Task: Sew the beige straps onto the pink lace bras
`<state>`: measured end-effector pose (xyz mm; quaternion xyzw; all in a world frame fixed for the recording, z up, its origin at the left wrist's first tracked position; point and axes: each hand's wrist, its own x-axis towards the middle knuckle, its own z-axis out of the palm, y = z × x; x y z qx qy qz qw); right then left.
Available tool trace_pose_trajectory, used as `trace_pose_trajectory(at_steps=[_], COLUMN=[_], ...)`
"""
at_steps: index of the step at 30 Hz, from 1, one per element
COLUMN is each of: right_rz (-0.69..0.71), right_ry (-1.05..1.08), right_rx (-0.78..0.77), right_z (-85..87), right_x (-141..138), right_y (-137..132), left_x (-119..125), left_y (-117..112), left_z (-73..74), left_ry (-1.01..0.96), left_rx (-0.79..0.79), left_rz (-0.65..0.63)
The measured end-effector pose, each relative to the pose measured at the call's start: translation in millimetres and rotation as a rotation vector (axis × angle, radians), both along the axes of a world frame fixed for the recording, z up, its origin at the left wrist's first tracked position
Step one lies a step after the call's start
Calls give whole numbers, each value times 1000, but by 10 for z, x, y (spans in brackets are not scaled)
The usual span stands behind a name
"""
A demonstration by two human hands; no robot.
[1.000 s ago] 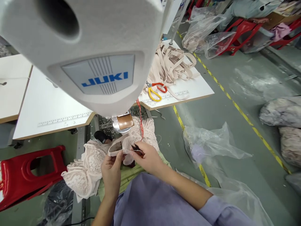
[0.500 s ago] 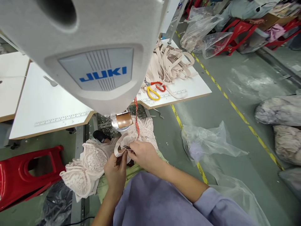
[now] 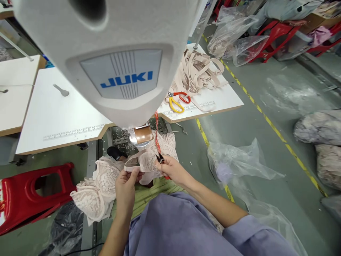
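My left hand [image 3: 125, 188] pinches a pale pink strap [image 3: 135, 169] of a lace bra [image 3: 149, 161], with the thumb on top. The strap forms a loop above the fingers. My right hand [image 3: 173, 171] is closed round small thread snips [image 3: 160, 158], whose dark blades point up and away from me. A red twisted cord [image 3: 157, 131] hangs down to the snips. More lace bras [image 3: 102, 186] lie in a pile to the left of my left hand.
The white JUKI sewing machine head [image 3: 125, 74] looms above my hands. On the white table [image 3: 66, 117] lie red-and-yellow-handled scissors [image 3: 177, 102] and a heap of beige straps [image 3: 199, 71]. A red stool [image 3: 23, 199] stands at left; plastic bags [image 3: 234, 160] lie on the floor at right.
My right hand with the snips has moved right, away from the strap and my left hand. The strap is now spread more openly in my left hand. The view has shifted slightly.
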<state>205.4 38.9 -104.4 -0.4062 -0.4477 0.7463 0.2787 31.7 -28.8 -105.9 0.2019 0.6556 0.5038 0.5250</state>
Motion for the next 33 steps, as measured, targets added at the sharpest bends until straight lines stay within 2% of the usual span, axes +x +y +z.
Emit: trace_pose_trajectory(at_steps=[1,3,4,6,8,10,12,14,16,18,20,22,25,27,29,33], right_rz=[-31,-77,-71,27,156,180,82,-65,-202,-255,-172,9,245,291,274,238], right_ry=[63,151,184,199,35,-305,-646,-817,-852,-788,-643,-476,-324,-275,-280,-322], right_rx=[-60,-78,-49,45,194,391,548,600,596,538,431,320,275,327,375,375], right_z=[11,49,71,101,88,25,-61,-126,-130,-62,58,189,331,364,358,308], right_x=[10,2,-8,-10,53,212,450,705,887,923,792,536,98,-123,-255,-330], right_y=[-19,-63,-82,-96,-61,36,177,313,387,354,212,13,-240,-318,-332,-302], left_x=[9,41,58,75,53,-15,-113,-205,-254,-243,-182,-98,19,75,115,150], left_y=[4,12,17,26,33,38,44,50,61,75,90,96,76,46,16,-9], left_z=[0,10,19,34,39,33,23,24,45,85,136,189,269,329,394,483], left_ry=[-24,-66,-82,-103,-106,-98,-92,-96,-104,-115,-122,-119,-90,-69,-33,120], left_rx=[-1,-2,-3,-7,-10,-11,-12,-11,-6,-2,2,11,34,46,53,82], left_rz=[7,9,8,6,19,59,124,183,218,231,232,222,201,179,135,69])
